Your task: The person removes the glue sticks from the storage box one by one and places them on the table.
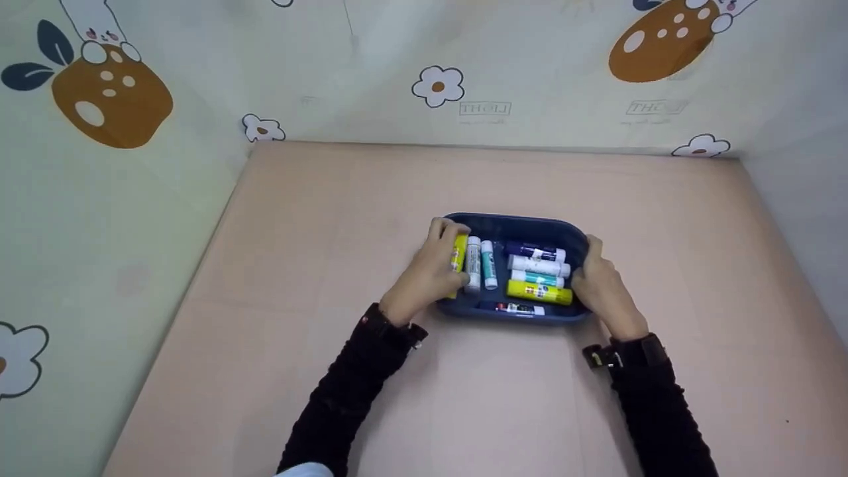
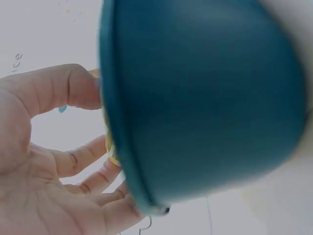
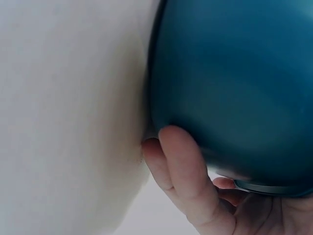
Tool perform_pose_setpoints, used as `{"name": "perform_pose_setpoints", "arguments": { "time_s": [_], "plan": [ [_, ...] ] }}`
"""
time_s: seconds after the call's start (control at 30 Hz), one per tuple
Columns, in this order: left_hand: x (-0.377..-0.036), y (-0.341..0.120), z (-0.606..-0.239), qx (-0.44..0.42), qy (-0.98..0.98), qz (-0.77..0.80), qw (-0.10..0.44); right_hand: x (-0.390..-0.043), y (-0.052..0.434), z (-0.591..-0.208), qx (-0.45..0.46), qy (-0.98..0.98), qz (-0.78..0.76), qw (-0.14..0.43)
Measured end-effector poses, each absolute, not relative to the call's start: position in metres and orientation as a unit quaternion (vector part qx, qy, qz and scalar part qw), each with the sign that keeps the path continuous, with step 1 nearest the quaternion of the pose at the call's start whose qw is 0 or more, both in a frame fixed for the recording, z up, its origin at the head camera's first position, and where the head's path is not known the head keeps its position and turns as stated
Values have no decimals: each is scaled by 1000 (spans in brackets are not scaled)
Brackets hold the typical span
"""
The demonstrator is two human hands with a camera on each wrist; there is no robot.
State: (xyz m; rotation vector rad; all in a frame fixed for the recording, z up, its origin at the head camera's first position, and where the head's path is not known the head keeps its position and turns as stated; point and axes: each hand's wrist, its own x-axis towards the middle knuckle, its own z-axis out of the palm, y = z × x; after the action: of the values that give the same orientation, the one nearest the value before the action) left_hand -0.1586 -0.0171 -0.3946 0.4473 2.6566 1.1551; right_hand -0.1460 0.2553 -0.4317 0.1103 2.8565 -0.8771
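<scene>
A dark blue plastic basin (image 1: pixel 513 220) holds several glue sticks. At its left end my left hand (image 1: pixel 424 271) pinches a yellow glue stick (image 1: pixel 459 252) between thumb and fingers. The left wrist view shows that yellow stick (image 2: pixel 111 142) mostly hidden behind the rim. Beside it stand a white glue stick (image 1: pixel 473 262) and a teal-and-white one (image 1: pixel 489 265). My right hand (image 1: pixel 604 288) grips the basin's right end, fingers against the outer wall (image 3: pixel 234 98). Near it lie a dark blue stick (image 1: pixel 533 252), a white one (image 1: pixel 540 266), a teal one (image 1: pixel 538 279) and another yellow one (image 1: pixel 539 292).
A small glue stick (image 1: pixel 521 309) with a red-and-dark label lies along the basin's near wall. The basin is over a pale pinkish tabletop (image 1: pixel 318 218). Cartoon-printed walls (image 1: pixel 358 79) rise behind and at both sides.
</scene>
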Motion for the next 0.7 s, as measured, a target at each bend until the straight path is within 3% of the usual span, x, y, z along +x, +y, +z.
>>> {"name": "perform_pose_setpoints", "arguments": {
  "time_s": [0.4, 0.7],
  "plan": [
    [-172, -56, -380, 113, 888, 434, 101, -146, 257, -430, 36, 953, -289, 79],
    [-188, -92, -390, 70, 902, 412, 108, -148, 254, -431, 44, 953, -289, 82]
  ]
}}
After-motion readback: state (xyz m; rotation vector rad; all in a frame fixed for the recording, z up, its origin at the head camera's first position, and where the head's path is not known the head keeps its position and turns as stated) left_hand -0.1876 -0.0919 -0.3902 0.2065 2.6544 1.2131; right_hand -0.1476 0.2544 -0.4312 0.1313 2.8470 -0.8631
